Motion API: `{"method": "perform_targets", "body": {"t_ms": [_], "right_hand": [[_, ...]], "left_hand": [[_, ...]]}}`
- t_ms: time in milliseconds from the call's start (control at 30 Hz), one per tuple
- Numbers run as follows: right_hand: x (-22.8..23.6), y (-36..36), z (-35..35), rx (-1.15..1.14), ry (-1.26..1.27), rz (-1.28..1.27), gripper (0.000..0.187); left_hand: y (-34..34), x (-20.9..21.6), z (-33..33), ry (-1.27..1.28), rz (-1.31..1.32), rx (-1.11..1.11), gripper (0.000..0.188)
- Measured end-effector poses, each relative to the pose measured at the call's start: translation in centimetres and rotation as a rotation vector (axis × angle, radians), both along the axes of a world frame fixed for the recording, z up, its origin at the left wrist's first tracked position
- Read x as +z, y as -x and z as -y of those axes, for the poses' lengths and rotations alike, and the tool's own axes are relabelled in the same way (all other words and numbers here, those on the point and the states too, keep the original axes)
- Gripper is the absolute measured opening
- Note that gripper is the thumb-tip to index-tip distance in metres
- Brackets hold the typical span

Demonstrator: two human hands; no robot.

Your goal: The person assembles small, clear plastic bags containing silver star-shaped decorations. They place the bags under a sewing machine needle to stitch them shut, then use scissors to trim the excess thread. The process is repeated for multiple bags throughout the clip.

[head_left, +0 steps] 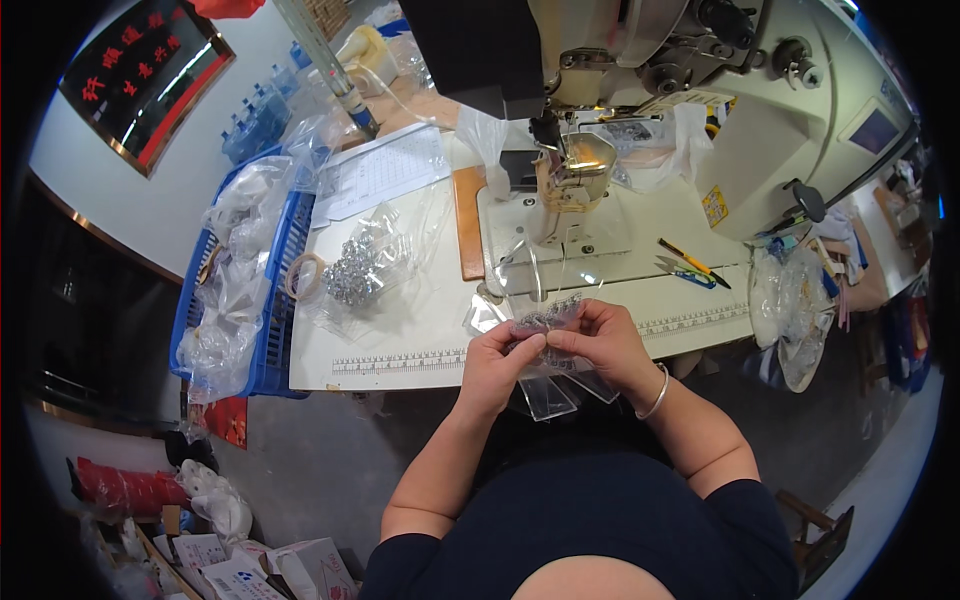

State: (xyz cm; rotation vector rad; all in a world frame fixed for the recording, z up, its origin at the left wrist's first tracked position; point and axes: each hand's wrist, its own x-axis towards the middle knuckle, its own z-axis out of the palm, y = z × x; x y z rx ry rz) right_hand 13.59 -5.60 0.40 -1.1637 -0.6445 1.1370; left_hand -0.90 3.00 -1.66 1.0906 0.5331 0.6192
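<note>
My left hand [497, 363] and my right hand [601, 343] meet at the near edge of the white sewing table [400, 330]. Together they pinch a small silvery beaded trim piece [545, 319] lying over clear plastic strips [555, 392]. The strips hang down below my fingers, off the table's edge. A silver bangle [655, 395] is on my right wrist. A clear strip [535, 268] curves from the work toward the sewing machine's presser foot [570, 190].
A cream industrial sewing machine [740, 110] fills the far right. A clear bag of silvery trim pieces [355, 268] and a tape roll [303, 275] lie left of centre. A blue basket [275, 300] of plastic bags stands at the left. Snips [690, 265] lie to the right.
</note>
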Motion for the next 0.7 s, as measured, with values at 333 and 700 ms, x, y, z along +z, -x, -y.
{"method": "perform_targets", "body": {"t_ms": [333, 700], "right_hand": [[0.6, -1.2, 0.4, -0.080, -0.097, -0.006, 0.019], [-0.8, -1.7, 0.0, -0.277, -0.147, 0.052, 0.010]], "left_hand": [[0.2, -0.6, 0.0, -0.056, -0.153, 0.027, 0.011], [-0.2, 0.1, 1.0, -0.057, -0.146, 0.036, 0.012]]}}
